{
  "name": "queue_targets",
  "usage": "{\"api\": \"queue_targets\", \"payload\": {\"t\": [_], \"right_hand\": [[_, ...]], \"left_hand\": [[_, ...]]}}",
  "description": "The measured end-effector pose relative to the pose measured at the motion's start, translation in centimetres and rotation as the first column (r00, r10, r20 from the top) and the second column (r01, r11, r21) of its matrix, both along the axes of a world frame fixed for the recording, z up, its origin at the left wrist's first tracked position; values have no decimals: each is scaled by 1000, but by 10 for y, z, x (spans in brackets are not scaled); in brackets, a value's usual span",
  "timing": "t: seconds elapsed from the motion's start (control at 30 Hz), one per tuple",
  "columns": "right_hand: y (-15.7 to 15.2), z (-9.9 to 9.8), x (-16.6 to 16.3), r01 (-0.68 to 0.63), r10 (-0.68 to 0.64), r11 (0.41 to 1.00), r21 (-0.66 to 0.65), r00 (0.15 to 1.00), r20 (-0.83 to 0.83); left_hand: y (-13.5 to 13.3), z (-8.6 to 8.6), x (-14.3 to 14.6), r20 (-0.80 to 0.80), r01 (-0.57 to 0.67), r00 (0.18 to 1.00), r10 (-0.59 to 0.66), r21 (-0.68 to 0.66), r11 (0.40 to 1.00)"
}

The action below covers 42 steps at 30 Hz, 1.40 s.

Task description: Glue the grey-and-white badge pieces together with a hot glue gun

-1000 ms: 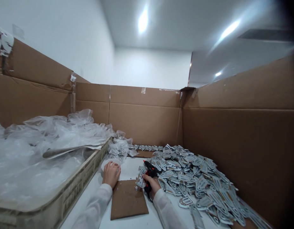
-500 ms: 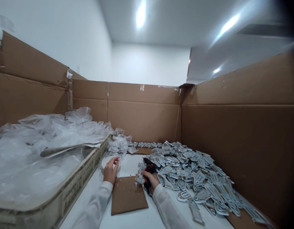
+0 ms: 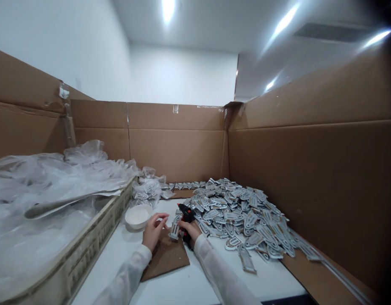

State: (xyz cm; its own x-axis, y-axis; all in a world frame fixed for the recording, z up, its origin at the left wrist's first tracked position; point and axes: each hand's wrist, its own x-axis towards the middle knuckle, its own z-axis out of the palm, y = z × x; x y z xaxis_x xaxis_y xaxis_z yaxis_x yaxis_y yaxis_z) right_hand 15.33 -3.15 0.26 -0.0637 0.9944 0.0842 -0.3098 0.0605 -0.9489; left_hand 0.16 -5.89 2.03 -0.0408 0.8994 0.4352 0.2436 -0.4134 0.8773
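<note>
My right hand pinches a small flat grey-and-white piece over the brown cardboard square. A black glue gun with an orange-red tip is right against this hand; its lower part shows below the fingers, and I cannot tell whether the hand also grips it. Close to the piece's left side is my left hand, thumb and fingertips brought together. Anything between those fingertips is too small to make out. A white bowl stands just left of my left hand.
A large pile of similar flat pieces covers the table's right side. At the left, a pale plastic crate holds clear plastic bags. More bagged pieces lie behind the bowl. Tall cardboard walls surround the table.
My left hand has moved from over the bowl rightward to near the held piece, uncovering the bowl. The piece in my right hand has turned. The view has shifted slightly.
</note>
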Motion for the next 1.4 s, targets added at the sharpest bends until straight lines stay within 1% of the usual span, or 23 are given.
{"api": "queue_targets", "payload": {"t": [0.07,0.13,0.2,0.27,0.37,0.5,0.57,0.67,0.77,0.83,0.9,0.97,1.07,1.27,1.33,1.4], "right_hand": [[0,0,1,-4,4,1000,-11,1000,5],[-2,2,2,8,-7,1000,-9,999,33],[-4,4,3,28,-28,1000,6,997,72],[-5,6,3,22,-24,1000,19,995,101],[-5,5,3,-21,15,999,43,991,130],[-1,-1,2,-92,71,987,130,985,157],[0,-2,2,-91,71,987,135,987,141],[-1,0,2,-73,63,994,76,991,122],[-2,2,1,-77,72,996,40,990,124],[-2,2,0,-59,56,998,29,994,89],[-2,1,-1,-47,47,999,7,999,25],[-3,1,-1,-55,54,998,-9,998,-30],[-4,3,-1,-71,71,998,1,996,-46],[-5,3,-3,-68,65,997,-28,992,-111],[-5,2,-3,-74,73,997,-15,994,-81],[-6,1,-2,-89,88,996,29,996,6]], "left_hand": [[-2,1,-1,-113,6,994,7,111,994],[-5,1,-1,-242,67,970,-21,180,981],[-9,2,0,-358,142,931,-71,176,974],[-12,3,1,-438,182,893,-104,141,973],[-13,4,4,-499,190,861,-101,131,973],[-11,2,11,-565,189,822,-67,160,969],[-11,1,14,-579,180,814,-48,173,968],[-10,0,14,-554,139,832,-17,179,974],[-8,-3,9,-496,16,865,81,189,982],[-5,-6,6,-468,-74,873,136,149,986],[-3,-10,4,-483,-110,866,127,63,992],[-1,-12,4,-521,-83,851,70,-2,997],[-2,-12,6,-540,-15,841,6,-12,1000],[-4,-7,8,-501,4,865,-14,-21,1000],[-3,-7,8,-483,12,875,-21,-22,1000],[-2,-9,7,-452,8,892,-18,-23,1000]]}}
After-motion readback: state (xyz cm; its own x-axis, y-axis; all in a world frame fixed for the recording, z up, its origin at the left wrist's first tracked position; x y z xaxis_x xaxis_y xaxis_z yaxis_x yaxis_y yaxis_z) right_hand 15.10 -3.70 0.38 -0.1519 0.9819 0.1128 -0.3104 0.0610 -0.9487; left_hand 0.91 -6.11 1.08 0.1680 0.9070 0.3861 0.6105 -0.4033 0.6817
